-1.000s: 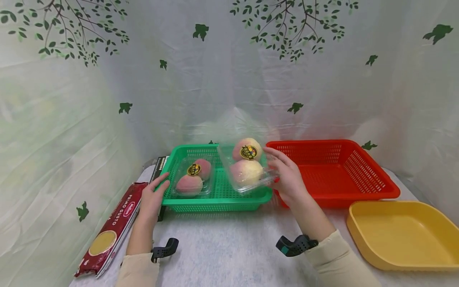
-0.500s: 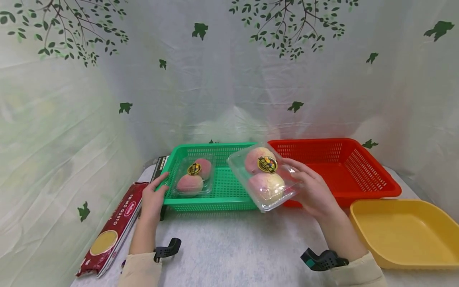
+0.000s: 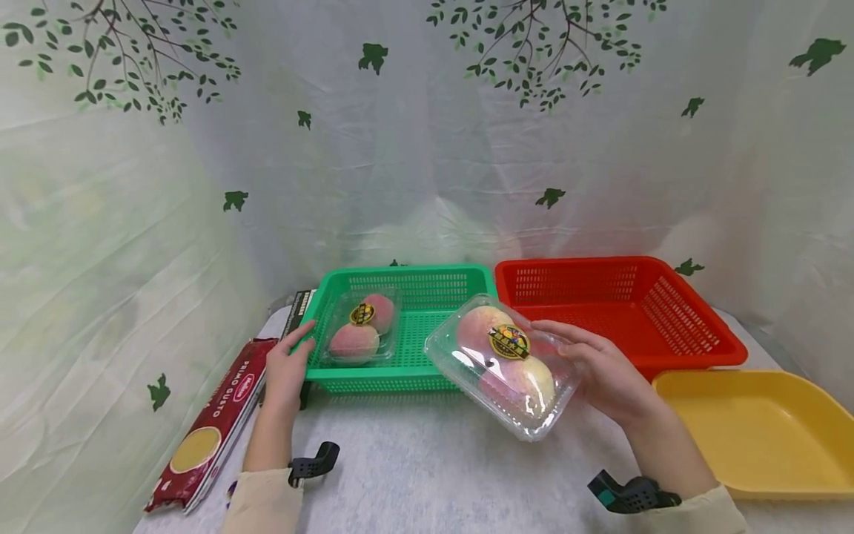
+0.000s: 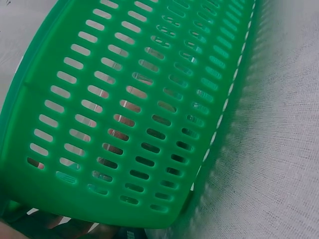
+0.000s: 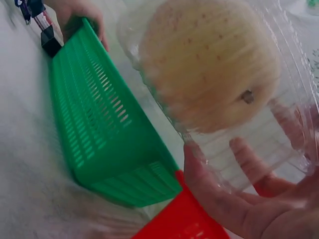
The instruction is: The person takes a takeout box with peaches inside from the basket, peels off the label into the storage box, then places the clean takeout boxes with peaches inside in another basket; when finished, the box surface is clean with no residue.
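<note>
The cloth-covered counter point(image 3: 434, 475) carries a green slotted plastic basket point(image 3: 407, 371), steadied at its near-left corner by the left hand point(image 3: 288, 367), fingers curled on the rim. The right hand point(image 3: 603, 371) grips a clear, thin clamshell of two peaches point(image 3: 510, 363), tilted, lifted in front of the basket. Best supported from beneath: the thin shell looks likely to flex, and the round fruit could shift inside.
</note>
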A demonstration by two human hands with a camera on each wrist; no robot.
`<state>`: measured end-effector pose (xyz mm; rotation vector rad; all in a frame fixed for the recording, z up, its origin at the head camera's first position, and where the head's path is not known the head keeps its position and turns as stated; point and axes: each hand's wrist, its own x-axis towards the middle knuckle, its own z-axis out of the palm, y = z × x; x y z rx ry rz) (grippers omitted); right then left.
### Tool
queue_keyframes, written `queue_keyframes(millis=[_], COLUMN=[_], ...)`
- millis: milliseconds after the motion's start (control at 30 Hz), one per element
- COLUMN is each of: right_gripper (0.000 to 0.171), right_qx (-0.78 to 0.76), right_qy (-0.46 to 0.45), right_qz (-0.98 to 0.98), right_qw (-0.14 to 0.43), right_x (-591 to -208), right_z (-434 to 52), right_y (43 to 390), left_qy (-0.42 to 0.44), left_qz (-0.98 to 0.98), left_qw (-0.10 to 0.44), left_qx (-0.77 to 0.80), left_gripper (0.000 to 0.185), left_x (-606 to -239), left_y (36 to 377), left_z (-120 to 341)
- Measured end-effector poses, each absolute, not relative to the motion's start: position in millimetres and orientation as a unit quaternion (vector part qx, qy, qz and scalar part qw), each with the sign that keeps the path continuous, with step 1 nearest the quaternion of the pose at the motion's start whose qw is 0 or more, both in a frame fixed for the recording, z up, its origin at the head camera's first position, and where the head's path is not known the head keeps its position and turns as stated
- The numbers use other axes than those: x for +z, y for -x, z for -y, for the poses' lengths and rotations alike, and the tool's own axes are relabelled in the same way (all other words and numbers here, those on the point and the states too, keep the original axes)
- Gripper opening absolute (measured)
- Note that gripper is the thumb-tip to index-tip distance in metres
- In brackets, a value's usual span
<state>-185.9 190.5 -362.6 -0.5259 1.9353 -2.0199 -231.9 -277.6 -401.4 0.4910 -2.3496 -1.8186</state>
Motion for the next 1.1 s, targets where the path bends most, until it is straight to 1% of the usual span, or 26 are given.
queue_keyframes(millis=[167, 400, 567, 800, 967, 1100], right_gripper=[0.041, 0.045, 0.045, 0.043, 0.041, 0.04], right_qx=[-0.695, -0.68, -0.662, -0.648, -0.641, -0.641], right_qy=[0.241, 0.341, 0.378, 0.38, 0.378, 0.356], right_qz=[-0.653, -0.61, -0.596, -0.591, -0.598, -0.609], right_qw=[0.178, 0.221, 0.252, 0.293, 0.298, 0.302], right_x=[-374.3, -383.4, -391.9, -408.1, -418.1, -427.1], right_z=[-197.4, -200.6, -202.1, -203.7, -206.6, -208.3], right_y=[186.7, 186.8, 189.1, 193.6, 197.9, 202.1], left_qy=[-0.166, -0.166, -0.163, -0.154, -0.155, -0.158], left_qz=[0.775, 0.775, 0.776, 0.781, 0.78, 0.779], left_qw=[0.069, 0.07, 0.076, 0.084, 0.082, 0.084], left_qx=[-0.606, -0.605, -0.604, -0.6, -0.601, -0.601], left_gripper=[0.044, 0.044, 0.044, 0.044, 0.043, 0.043], left_x=[-401.1, -402.2, -402.2, -402.9, -402.2, -400.7], left_y=[231.8, 232.5, 232.6, 231.6, 231.4, 231.9], left_z=[276.6, 276.9, 276.8, 277.9, 276.8, 275.9])
